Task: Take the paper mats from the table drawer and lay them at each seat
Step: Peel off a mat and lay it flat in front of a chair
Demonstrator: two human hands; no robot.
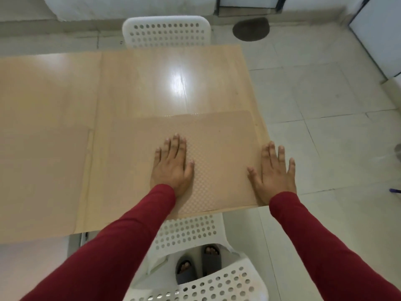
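Note:
A tan paper mat (217, 148) with a fine checked texture lies flat on the wooden table (152, 83), at its near right corner. My left hand (172, 164) presses flat on the middle of the mat, fingers straight. My right hand (273, 172) lies flat with straight fingers at the mat's right edge, partly over the table's right side. A second mat (43, 170) lies at the near left of the table. Both sleeves are dark red.
One white perforated chair (167, 32) stands at the table's far side. Another white perforated chair (191, 233) is right below me, tucked under the near edge, with my slippered feet behind it. Pale floor tiles spread to the right, and a dark round mat (250, 29) lies far off.

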